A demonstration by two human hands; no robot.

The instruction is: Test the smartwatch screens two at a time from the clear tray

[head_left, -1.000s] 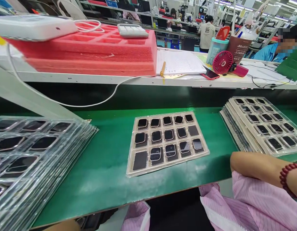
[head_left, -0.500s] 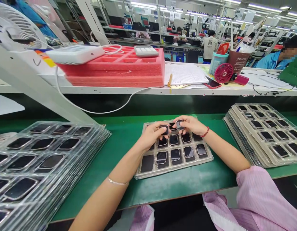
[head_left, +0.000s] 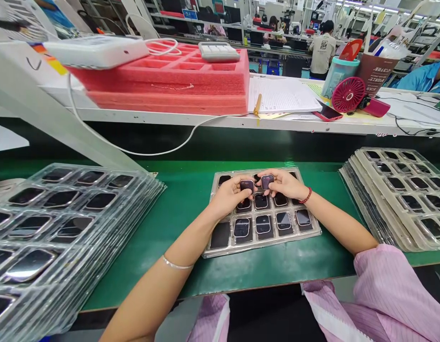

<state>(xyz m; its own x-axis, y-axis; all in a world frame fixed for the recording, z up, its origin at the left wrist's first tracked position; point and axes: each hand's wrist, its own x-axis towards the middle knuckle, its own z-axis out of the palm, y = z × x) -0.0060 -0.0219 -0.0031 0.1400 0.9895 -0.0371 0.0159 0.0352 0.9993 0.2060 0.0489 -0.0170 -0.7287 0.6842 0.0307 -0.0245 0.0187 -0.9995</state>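
Observation:
Over the middle of a clear plastic tray point(head_left: 220, 251), my left hand point(head_left: 229, 195) pinches a dark, square watch screen point(head_left: 247, 185) with rounded corners. Close beside it, my right hand point(head_left: 284, 183) grips a second watch screen point(head_left: 267, 181) between thumb and fingers. Both pieces face up toward me, slightly tilted, with a small gap between them. More of the same dark screens, such as a watch screen point(head_left: 263, 224) in the front row, lie in the tray's pockets. The front left pocket point(head_left: 220, 235) holds no screen. Part of the back rows is hidden by my hands.
A tall stack of filled trays point(head_left: 109, 237) stands at the left, another stack point(head_left: 387, 204) at the right, both on the green bench point(head_left: 276, 266). Above the back runs a white shelf point(head_left: 212, 118) with red foam point(head_left: 163, 85), papers point(head_left: 284, 95) and a pink fan point(head_left: 348, 95).
The head view has tipped down slightly. Both screens have been turned so that their dark faces show more fully. My hands stay over the tray and keep hold of them.

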